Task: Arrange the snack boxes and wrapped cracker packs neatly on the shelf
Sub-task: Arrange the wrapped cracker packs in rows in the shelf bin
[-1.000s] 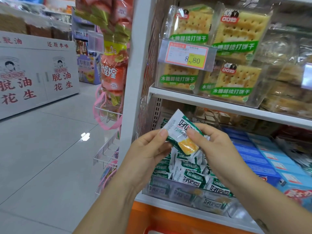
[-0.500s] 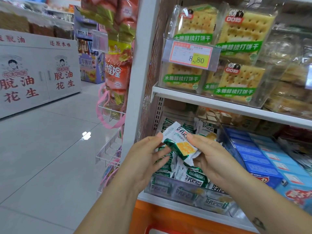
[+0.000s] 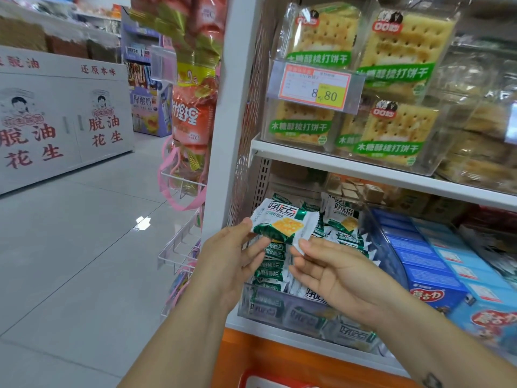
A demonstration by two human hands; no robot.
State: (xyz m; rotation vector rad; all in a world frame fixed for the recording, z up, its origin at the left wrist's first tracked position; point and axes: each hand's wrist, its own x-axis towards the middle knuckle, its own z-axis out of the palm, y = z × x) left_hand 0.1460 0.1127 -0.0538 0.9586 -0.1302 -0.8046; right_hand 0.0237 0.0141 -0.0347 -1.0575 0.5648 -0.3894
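A wrapped green-and-white pack [image 3: 285,224] is held tilted in the air in front of the left end of the lower shelf [image 3: 246,324], just above a clear bin [image 3: 279,306]. Its left edge is pinched between the thumb and fingers of the left hand [image 3: 229,259], so that grip is closed on the pack. The right hand [image 3: 338,275] is held just right of and below it with the fingers loosely extended; its grip is open, and only a fingertip [image 3: 303,243] is seen at the pack's lower right corner. The bin is filled with loose packs [image 3: 272,271] of the same kind, some stacked on edge and some lying askew. To the right of the bin, blue boxes [image 3: 430,264] are lined up in rows running from near to far. On the upper shelf [image 3: 335,161], clear cracker boxes [image 3: 397,60] with green labels are stacked two high, and a price tag [image 3: 316,88] is hung in front of the left ones.
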